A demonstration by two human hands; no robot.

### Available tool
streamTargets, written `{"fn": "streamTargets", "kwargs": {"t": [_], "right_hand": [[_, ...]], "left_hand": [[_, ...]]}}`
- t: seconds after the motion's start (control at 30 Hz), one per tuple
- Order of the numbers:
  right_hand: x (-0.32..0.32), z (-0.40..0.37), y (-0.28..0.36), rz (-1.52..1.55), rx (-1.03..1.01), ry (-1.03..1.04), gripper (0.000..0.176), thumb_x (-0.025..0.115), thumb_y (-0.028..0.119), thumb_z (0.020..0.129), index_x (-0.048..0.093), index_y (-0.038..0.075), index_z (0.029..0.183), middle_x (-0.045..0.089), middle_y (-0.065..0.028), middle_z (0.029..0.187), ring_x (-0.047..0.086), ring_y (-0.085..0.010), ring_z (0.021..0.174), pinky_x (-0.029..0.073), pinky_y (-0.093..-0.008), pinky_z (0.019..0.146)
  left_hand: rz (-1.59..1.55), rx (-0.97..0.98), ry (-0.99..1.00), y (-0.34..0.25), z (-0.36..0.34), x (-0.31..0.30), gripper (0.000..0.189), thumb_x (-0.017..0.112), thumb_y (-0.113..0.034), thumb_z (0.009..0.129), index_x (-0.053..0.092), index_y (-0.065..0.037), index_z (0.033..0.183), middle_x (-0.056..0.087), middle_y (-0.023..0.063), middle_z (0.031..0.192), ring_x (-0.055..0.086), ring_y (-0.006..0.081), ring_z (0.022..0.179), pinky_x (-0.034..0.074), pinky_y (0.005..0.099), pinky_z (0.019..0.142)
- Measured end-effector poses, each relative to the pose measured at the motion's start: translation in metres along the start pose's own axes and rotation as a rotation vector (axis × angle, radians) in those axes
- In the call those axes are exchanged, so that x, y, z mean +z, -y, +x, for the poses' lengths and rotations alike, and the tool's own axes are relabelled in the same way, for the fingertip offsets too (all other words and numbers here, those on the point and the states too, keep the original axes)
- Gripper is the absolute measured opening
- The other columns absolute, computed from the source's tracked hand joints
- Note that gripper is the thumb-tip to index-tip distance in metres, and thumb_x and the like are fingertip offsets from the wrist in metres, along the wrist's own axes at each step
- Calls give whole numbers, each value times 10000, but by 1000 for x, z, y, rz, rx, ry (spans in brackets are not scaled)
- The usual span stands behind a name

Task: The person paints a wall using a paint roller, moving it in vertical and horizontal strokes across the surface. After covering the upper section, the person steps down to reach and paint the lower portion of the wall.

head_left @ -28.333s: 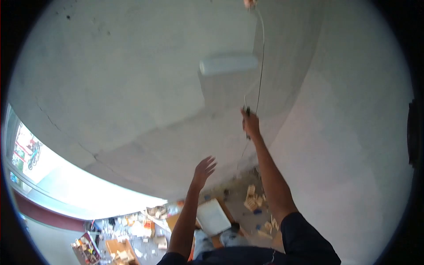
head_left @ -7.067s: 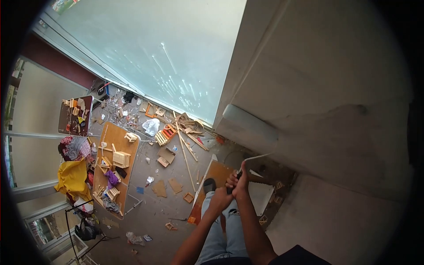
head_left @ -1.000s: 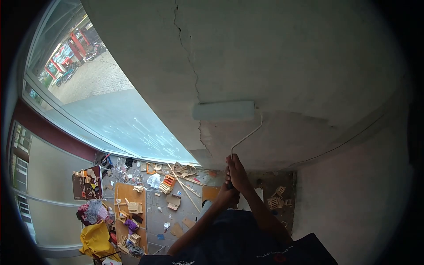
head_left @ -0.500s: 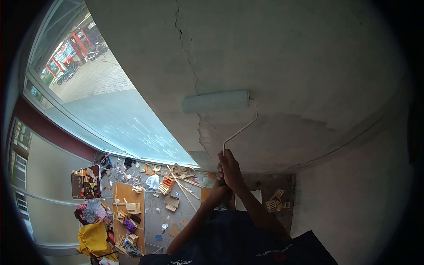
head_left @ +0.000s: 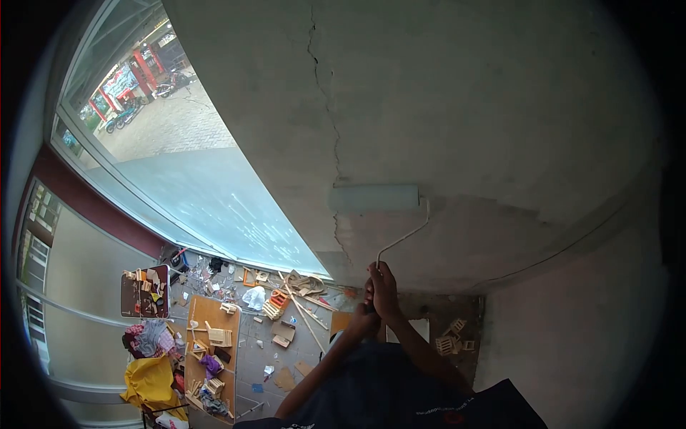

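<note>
A paint roller [head_left: 375, 197] with a pale sleeve lies level against the grey wall [head_left: 457, 107], across a thin crack that runs down the plaster. From its right end a bent metal rod leads down to the handle. Near the top of the handle my right hand [head_left: 384, 289] is wrapped round it. Just below and to the left, my left hand [head_left: 363, 322] grips the lower part, most of which is hidden by the hands.
A large window [head_left: 207, 193] slants along the left. Below stand an orange-brown table [head_left: 204, 309] and a dark small table [head_left: 133, 308] with wooden pieces. Sticks, cardboard and scraps litter the floor [head_left: 250, 350]; small wooden items [head_left: 450, 342] lie at lower right.
The roller has moved down the wall, and both hands have come lower with it. The whole view has shifted, so the wall crack and window appear further right.
</note>
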State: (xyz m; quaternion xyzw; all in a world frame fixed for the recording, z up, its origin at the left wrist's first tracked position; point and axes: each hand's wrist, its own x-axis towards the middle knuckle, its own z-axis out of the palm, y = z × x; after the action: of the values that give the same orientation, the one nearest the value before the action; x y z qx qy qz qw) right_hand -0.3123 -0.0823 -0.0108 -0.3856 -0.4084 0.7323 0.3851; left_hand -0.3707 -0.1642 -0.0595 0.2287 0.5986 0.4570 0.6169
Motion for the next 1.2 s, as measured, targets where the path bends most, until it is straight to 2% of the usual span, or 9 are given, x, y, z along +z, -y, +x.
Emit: {"fn": "streamTargets", "kwargs": {"t": [0.13,0.23,0.47,0.53,0.63,0.73,0.93,1.03,1.2], "right_hand": [[13,-2,23,22,-9,27,218,472,315,917,428,105,876,331,37,531,321,-41,373,289,-207,332],[4,-3,11,21,-6,21,221,472,319,917,433,104,878,327,37,527,309,-42,365,284,-206,330],[-15,9,-42,215,122,-30,302,433,431,898,411,139,823,290,36,498,276,-61,346,272,-235,323],[-10,11,-42,310,219,-82,310,421,449,891,398,152,801,273,34,483,265,-69,340,263,-244,320],[2,8,-22,330,217,-58,301,415,439,891,384,162,777,255,33,468,246,-74,333,251,-245,318],[11,5,2,302,174,-57,305,413,443,891,380,167,765,256,34,469,236,-71,331,244,-241,319],[11,0,20,240,233,-94,310,397,430,892,370,162,738,262,24,461,257,-87,320,248,-268,298],[4,9,-15,202,223,-120,320,392,443,889,371,165,733,257,26,461,241,-90,320,235,-263,305],[0,18,-57,355,240,-66,329,400,448,893,369,164,728,234,28,463,202,-84,327,207,-257,306]], "left_hand": [[-56,-51,56,-35,-14,2,202,553,-157,736,501,33,777,523,40,626,511,113,513,376,263,428],[-11,-39,41,-8,1,1,218,555,-169,742,512,42,776,533,48,634,516,122,515,388,272,439],[456,93,44,36,25,-16,281,575,-217,734,547,62,708,580,107,590,587,186,526,443,321,487],[451,2,-2,13,13,-15,289,582,-225,730,553,59,687,583,118,574,599,199,525,447,329,485],[503,10,46,-6,2,-18,327,567,-268,734,575,49,811,598,151,612,608,214,543,457,346,494],[546,73,27,-43,-16,-9,294,566,-239,741,575,54,765,590,132,595,593,201,520,444,334,472],[96,-68,134,-36,-15,-1,252,576,-195,761,498,17,651,508,32,523,494,114,424,385,295,386],[261,-56,131,-15,0,-11,274,553,-208,768,526,53,691,556,104,554,566,195,470,432,343,440],[507,66,56,15,14,-34,337,495,-235,786,568,91,822,590,280,709,621,369,718,468,431,618]]}}
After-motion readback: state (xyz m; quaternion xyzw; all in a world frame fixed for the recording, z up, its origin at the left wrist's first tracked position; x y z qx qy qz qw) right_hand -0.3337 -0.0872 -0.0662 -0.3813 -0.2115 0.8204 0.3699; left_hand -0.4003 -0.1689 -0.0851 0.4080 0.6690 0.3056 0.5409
